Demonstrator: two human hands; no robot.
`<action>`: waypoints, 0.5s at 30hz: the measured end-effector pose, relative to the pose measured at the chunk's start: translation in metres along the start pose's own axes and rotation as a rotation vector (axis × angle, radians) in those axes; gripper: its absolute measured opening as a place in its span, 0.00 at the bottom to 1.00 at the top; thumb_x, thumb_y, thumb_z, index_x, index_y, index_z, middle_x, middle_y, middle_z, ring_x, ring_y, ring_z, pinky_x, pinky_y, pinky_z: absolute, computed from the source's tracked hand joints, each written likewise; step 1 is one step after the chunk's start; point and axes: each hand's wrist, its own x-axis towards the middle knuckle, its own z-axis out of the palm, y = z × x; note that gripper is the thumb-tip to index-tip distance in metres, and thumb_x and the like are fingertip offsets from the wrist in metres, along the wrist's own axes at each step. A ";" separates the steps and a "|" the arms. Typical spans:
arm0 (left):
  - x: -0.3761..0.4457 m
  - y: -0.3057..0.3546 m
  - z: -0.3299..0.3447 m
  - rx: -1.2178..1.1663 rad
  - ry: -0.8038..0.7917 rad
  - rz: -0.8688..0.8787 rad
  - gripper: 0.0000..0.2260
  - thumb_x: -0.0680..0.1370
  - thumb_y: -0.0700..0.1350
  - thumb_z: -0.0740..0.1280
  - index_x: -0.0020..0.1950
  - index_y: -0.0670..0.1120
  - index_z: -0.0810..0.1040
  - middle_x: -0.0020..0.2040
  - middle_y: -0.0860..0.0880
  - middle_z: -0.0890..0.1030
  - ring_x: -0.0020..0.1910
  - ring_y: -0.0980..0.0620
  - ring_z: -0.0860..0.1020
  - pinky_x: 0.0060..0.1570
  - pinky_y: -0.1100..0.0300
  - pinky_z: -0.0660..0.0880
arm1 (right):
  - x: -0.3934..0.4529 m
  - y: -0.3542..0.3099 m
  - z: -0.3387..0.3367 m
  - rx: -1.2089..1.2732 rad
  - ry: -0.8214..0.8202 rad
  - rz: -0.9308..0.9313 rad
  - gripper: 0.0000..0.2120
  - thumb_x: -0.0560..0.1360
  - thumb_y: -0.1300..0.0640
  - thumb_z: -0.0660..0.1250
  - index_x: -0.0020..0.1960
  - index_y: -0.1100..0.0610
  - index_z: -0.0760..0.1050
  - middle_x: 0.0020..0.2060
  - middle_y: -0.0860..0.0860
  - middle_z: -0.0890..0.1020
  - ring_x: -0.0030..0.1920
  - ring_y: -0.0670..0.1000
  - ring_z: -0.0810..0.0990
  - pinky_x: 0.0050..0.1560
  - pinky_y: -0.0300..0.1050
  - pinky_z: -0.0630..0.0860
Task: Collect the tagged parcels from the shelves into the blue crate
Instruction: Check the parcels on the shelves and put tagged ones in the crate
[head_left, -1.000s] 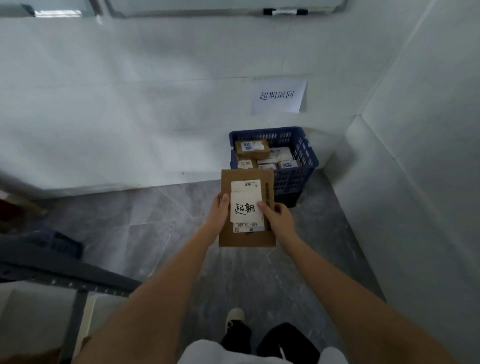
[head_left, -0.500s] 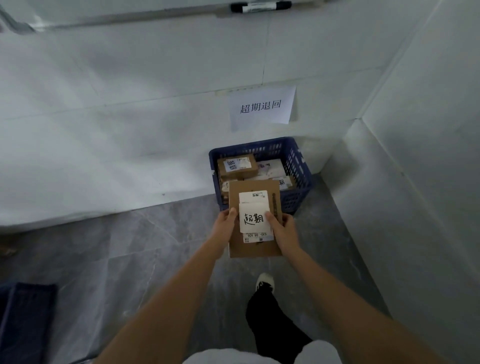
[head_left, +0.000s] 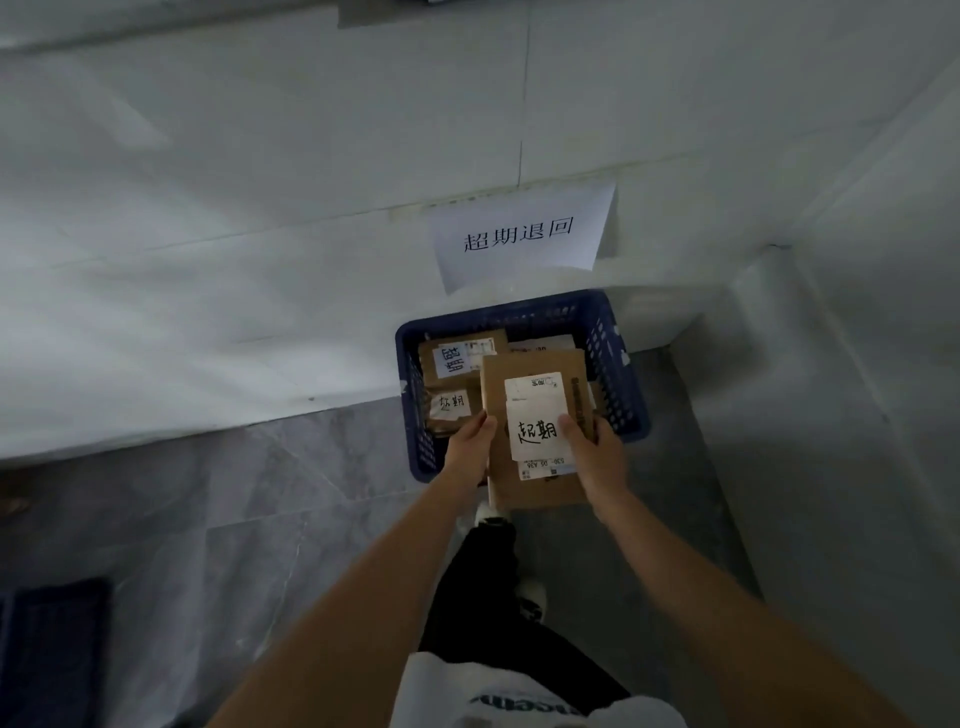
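You held the flat cardboard parcel (head_left: 535, 483) level over the near edge of the blue crate (head_left: 618, 364), your left hand (head_left: 467, 447) and right hand (head_left: 597, 457) each with a grip clasping one side, thumbs on top. That kept its handwritten tag (head_left: 537, 431) readable and, I judge, let you lower it squarely onto the tagged parcels (head_left: 452, 405) already inside.

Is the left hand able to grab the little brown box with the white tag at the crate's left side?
Probably not yet: the left hand grips the flat brown cardboard parcel held over the blue plastic crate. Otherwise the small tagged brown box lies uncovered just beyond it.
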 end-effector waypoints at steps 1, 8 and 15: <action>0.010 0.005 0.005 0.001 -0.016 -0.016 0.17 0.81 0.50 0.61 0.70 0.49 0.72 0.65 0.48 0.77 0.62 0.46 0.76 0.65 0.47 0.72 | 0.016 0.004 0.000 -0.036 0.028 0.006 0.31 0.68 0.33 0.68 0.60 0.55 0.76 0.55 0.55 0.80 0.52 0.53 0.81 0.51 0.51 0.81; 0.087 0.029 0.043 0.060 -0.033 -0.155 0.19 0.80 0.53 0.62 0.71 0.53 0.71 0.61 0.50 0.79 0.59 0.47 0.77 0.62 0.44 0.74 | 0.094 0.002 -0.004 -0.172 0.084 0.044 0.28 0.69 0.33 0.63 0.54 0.55 0.77 0.52 0.57 0.79 0.47 0.54 0.81 0.43 0.47 0.81; 0.123 0.030 0.096 0.023 0.059 -0.192 0.10 0.82 0.45 0.59 0.59 0.52 0.78 0.50 0.51 0.82 0.51 0.48 0.80 0.58 0.49 0.77 | 0.147 0.009 -0.029 -0.178 0.032 0.080 0.26 0.71 0.40 0.66 0.60 0.57 0.71 0.53 0.56 0.79 0.47 0.52 0.82 0.46 0.53 0.82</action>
